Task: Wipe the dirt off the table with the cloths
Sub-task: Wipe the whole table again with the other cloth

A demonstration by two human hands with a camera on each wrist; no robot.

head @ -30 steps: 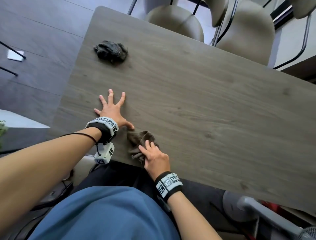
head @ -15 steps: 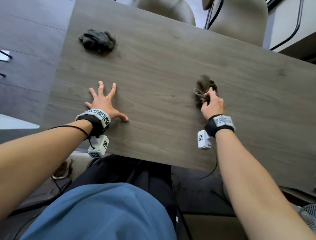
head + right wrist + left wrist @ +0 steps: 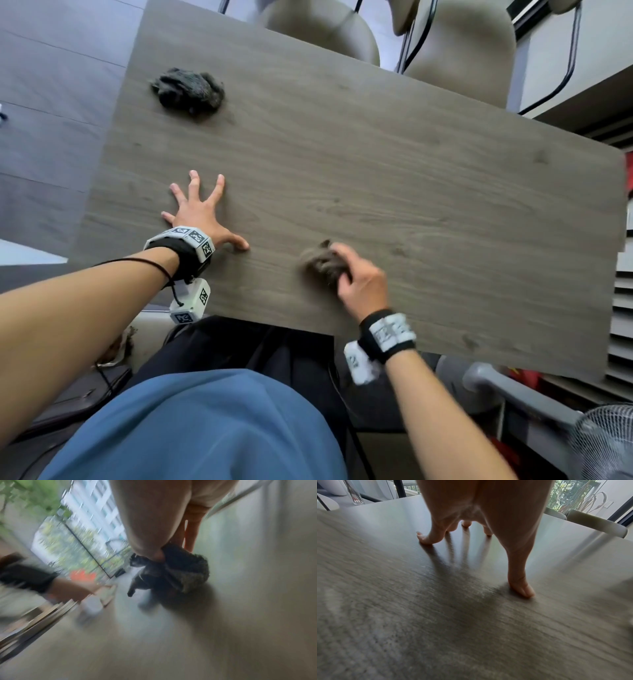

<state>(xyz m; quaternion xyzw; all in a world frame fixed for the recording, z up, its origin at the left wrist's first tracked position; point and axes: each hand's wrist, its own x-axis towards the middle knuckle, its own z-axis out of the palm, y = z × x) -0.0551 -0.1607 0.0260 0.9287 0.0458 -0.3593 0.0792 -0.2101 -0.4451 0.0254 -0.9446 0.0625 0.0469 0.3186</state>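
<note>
A person is leaning over a grey wood-grain table (image 3: 394, 164), the right hand (image 3: 361, 286) gripping a bunched brown cloth (image 3: 320, 262) and pressing it against the tabletop near the front edge, a little right of the person's middle. The fingers are curling round the wad, and in the right wrist view the thumb (image 3: 154, 553) is pinching the dark, fuzzy fabric (image 3: 180, 572) down onto the surface; both that view and the hand in the head view are smeared with blur. The left hand (image 3: 200, 214) is lying flat on the table to the left of the cloth, fingers straight and spread wide, holding nothing; from the left wrist view the fingertips (image 3: 424, 539) and thumb are touching the wood while the palm is arching just above it. A second cloth (image 3: 188, 90), darker grey and crumpled, is sitting untouched near the far left corner of the table, well apart from both hands. Two beige chairs (image 3: 459, 54) are standing beyond the far edge. Both wrists are wearing black bands with white coded markers, and a blue garment (image 3: 191, 428) is filling the lower part of the head view.
</note>
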